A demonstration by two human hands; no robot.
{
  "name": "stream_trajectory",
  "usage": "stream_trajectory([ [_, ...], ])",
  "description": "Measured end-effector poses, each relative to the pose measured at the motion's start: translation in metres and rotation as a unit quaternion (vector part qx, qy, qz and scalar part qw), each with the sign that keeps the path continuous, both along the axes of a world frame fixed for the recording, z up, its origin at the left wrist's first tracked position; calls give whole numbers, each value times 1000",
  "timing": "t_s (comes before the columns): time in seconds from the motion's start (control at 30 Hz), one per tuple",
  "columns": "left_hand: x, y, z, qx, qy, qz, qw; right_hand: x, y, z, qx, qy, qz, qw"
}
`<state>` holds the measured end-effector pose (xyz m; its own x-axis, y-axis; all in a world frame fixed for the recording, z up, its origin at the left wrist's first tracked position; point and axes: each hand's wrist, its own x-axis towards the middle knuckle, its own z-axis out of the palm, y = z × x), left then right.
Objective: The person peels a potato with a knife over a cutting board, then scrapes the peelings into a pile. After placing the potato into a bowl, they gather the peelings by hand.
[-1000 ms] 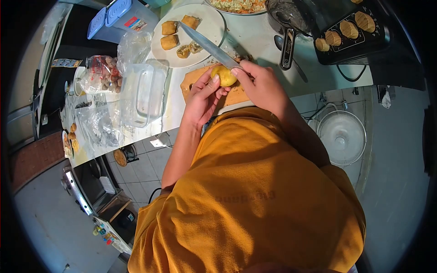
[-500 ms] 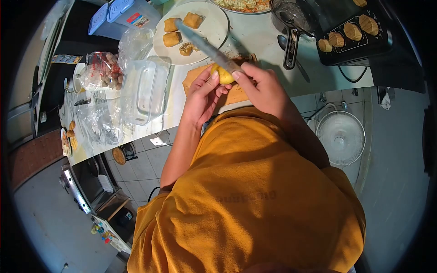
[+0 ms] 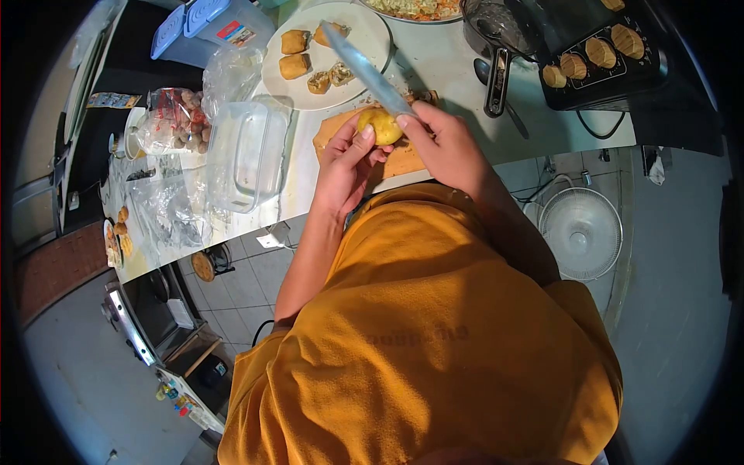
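Observation:
My left hand (image 3: 347, 164) holds a small yellow potato (image 3: 380, 125) between thumb and fingers, just above a wooden cutting board (image 3: 328, 135). My right hand (image 3: 447, 145) grips a long knife (image 3: 366, 68); its blade lies against the potato's top and points away toward a white plate (image 3: 364, 23). The plate carries several browned food pieces (image 3: 295, 66). My orange shirt fills the lower half of the view.
A clear plastic container (image 3: 248, 157) stands left of the board, with plastic bags (image 3: 172, 120) beyond it. A blue-lidded box (image 3: 211, 19) sits at the far left. A black appliance (image 3: 597, 58) holding round cakes, a pot (image 3: 493, 23) and a spoon (image 3: 496, 93) are at right. A fan (image 3: 581, 232) stands on the floor.
The knife blade has swung slightly right and tilted while staying against the potato. Both hands stay over the cutting board.

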<state>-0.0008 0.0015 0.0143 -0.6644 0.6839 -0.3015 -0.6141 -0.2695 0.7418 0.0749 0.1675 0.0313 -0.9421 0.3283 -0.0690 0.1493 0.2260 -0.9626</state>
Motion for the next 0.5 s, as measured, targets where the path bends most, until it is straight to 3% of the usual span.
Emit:
stream_trajectory([
  [0.1,1,-2,2,-14,13,-1,1000,3,-2,-2,47,29,54,997],
  [0.23,2,0,0,-22,11,-1,1000,2,-6,-3,10,1,2,1000],
  [0.4,1,-2,-1,-22,11,4,1000,2,-4,-2,14,-8,41,999],
  [0.47,3,-1,-2,-15,4,-3,1000,-3,-4,-9,5,-17,-17,1000],
  [0.5,4,0,-2,-17,18,6,1000,-4,-5,-9,-10,28,-16,999],
])
